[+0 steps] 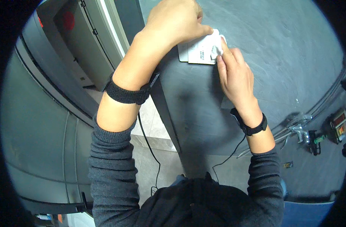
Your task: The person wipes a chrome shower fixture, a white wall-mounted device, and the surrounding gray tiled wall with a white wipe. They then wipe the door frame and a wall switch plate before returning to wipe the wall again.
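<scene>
Cloth (216,52) pinched by the right hand (235,73), over the white panel (200,53)!
Left hand (175,19): hold cannot be told; the panel could be skewed by uneven pressing.

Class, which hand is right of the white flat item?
The right hand, at the right end of the white flat item; the left hand is at its upper left.

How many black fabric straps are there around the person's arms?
2. One black fabric strap is around the left forearm; the second black fabric strap circles the right wrist. The sleeves could hide more.
</scene>
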`<state>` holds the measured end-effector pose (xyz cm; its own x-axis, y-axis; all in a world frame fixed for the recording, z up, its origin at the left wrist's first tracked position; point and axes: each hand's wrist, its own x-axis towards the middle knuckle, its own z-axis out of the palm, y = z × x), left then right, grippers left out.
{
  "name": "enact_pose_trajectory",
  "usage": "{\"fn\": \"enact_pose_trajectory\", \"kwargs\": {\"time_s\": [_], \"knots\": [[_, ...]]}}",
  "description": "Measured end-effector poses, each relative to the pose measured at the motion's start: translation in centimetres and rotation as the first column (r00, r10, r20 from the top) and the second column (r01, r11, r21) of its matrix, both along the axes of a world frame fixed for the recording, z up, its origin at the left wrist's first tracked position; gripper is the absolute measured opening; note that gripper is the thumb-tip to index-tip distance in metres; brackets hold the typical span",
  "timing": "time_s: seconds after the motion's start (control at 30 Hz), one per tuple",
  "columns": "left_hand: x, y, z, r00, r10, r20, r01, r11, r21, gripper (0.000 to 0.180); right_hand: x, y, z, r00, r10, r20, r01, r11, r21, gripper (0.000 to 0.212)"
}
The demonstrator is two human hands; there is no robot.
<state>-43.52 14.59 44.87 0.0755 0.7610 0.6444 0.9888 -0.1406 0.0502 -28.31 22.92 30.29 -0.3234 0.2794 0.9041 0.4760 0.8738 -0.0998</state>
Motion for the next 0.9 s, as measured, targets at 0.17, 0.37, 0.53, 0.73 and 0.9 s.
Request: {"fn": "enact_pose_trajectory", "kwargs": {"time_s": [0.17, 0.37, 0.53, 0.73, 0.9], "knots": [[-0.5, 0.5, -0.8, 0.999, 0.015, 0.037, -0.016, 0.999, 0.033, 0.028, -0.4, 0.2, 0.6, 0.998, 0.014, -0.057, -0.015, 1.0, -0.009, 0.037], [0.2, -0.4, -9.5, 0.985, -0.061, -0.162, 0.146, 0.797, 0.586, 0.011, 1.2, -0.8, -0.3, 0.998, -0.043, 0.055, 0.049, 0.992, -0.116, 0.029], [13.3, -8.4, -26.4, 0.443, -0.419, 0.793, 0.809, 0.568, -0.152, 0.028, 4.5, 1.6, 1.6, 0.962, 0.021, -0.273, -0.056, 0.992, -0.118, 0.023], [20.5, -6.9, -34.0, -0.115, -0.41, 0.905, 0.751, 0.561, 0.349, 0.058, 9.5, 5.1, 3.4, 0.807, -0.125, -0.578, 0.172, 0.985, 0.027, 0.029], [21.7, -7.7, -35.8, -0.051, -0.372, 0.927, 0.922, 0.339, 0.187, 0.052, 9.8, 6.2, -0.8, 0.789, -0.486, -0.375, 0.565, 0.813, 0.136, 0.039]]}}
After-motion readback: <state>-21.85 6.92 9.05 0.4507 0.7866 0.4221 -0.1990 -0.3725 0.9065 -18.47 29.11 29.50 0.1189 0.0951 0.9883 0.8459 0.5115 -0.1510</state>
